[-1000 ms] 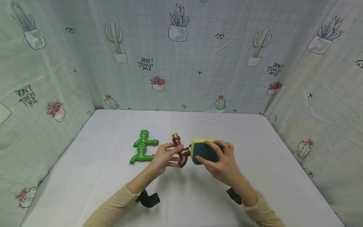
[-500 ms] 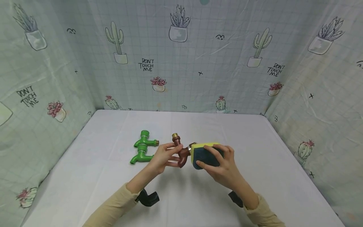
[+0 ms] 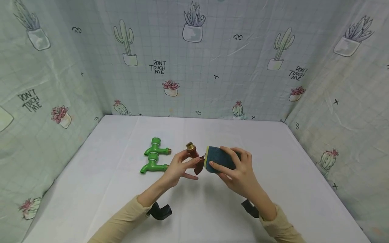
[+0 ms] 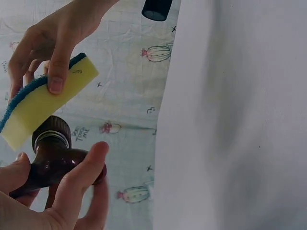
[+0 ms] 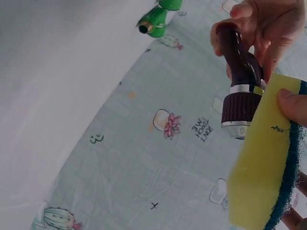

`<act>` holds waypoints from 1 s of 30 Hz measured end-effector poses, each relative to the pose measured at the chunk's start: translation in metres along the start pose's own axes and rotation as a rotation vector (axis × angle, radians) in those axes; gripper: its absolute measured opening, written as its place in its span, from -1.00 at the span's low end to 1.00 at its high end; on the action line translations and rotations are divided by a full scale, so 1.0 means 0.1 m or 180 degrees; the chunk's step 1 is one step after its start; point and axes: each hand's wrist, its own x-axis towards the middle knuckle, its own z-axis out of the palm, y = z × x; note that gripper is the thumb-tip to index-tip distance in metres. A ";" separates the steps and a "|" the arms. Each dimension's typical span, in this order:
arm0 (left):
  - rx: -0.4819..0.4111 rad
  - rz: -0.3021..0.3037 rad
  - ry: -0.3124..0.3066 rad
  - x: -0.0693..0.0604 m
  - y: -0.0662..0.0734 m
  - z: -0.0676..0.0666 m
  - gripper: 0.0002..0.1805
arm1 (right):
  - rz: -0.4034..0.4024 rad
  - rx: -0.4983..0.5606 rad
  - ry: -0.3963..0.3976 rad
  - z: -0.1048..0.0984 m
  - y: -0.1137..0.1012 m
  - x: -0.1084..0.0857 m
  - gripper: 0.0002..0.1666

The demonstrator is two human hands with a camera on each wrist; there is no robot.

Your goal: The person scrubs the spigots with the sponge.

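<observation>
My left hand (image 3: 175, 170) holds a brown tap (image 3: 199, 167) above the table, its brass threaded end pointing up and back. Thumb and fingers grip the tap's body, partly covering it. My right hand (image 3: 241, 173) pinches a sponge (image 3: 220, 158) with a dark blue scouring side and a yellow foam side. In the left wrist view, the sponge's yellow foam (image 4: 53, 103) lies against or very near the tap's ribbed knob (image 4: 53, 130). The right wrist view shows the foam overlapping the edge of that knob (image 5: 240, 108); contact is hard to tell.
Two green taps (image 3: 153, 165) lie on the white table (image 3: 121, 189), left of my left hand. Black wrist-mounted pieces (image 3: 160, 212) show beneath both forearms. Cactus-print cloth (image 3: 194, 77) walls the back and sides.
The sponge dips, then rises and tilts, hiding most of its yellow side from the head view. The brown tap has turned so its brass opening shows more; the left fingers have shifted on it.
</observation>
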 end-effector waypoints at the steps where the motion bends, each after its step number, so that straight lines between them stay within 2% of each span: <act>1: -0.0081 -0.0042 -0.0048 0.00 -0.01 0.01 -0.58 | 0.0007 0.0016 0.0058 0.01 0.00 0.00 -0.68; 5: -0.0469 -0.0269 -0.0273 0.00 -0.02 0.03 -0.53 | 0.0075 0.0092 0.0239 0.01 0.02 -0.01 -0.65; 10: -0.1105 -0.0574 -0.0767 0.04 0.00 0.00 -0.66 | 0.0242 0.0280 0.0377 -0.02 0.07 -0.04 -0.69; 14: -0.1399 -0.0580 -0.1189 0.05 0.00 -0.04 -0.70 | 0.0221 0.0340 0.0415 -0.02 0.09 -0.06 -0.70; 16: -0.1466 -0.0559 -0.1341 0.05 0.00 -0.04 -0.59 | 0.0193 0.0316 0.0407 0.00 0.09 -0.08 -0.70; 18: -0.1507 -0.0587 -0.1414 0.06 0.00 -0.04 -0.42 | 0.0172 0.0289 0.0394 0.01 0.09 -0.09 -0.69; 21: -0.1478 -0.0704 -0.1324 0.08 0.01 -0.03 -0.30 | 0.0154 0.0255 0.0373 0.03 0.10 -0.11 -0.69; 24: -0.1287 -0.0777 -0.1189 0.09 0.02 -0.04 -0.39 | 0.0144 0.0266 0.0340 0.04 0.12 -0.13 -0.69; 27: -0.0780 -0.0596 -0.1052 0.09 0.02 -0.05 -0.45 | 0.0165 0.0286 0.0290 0.03 0.16 -0.15 -0.69; 30: -0.0182 -0.0332 -0.0948 0.08 0.04 -0.07 -0.39 | 0.0195 0.0311 0.0228 0.01 0.20 -0.16 -0.68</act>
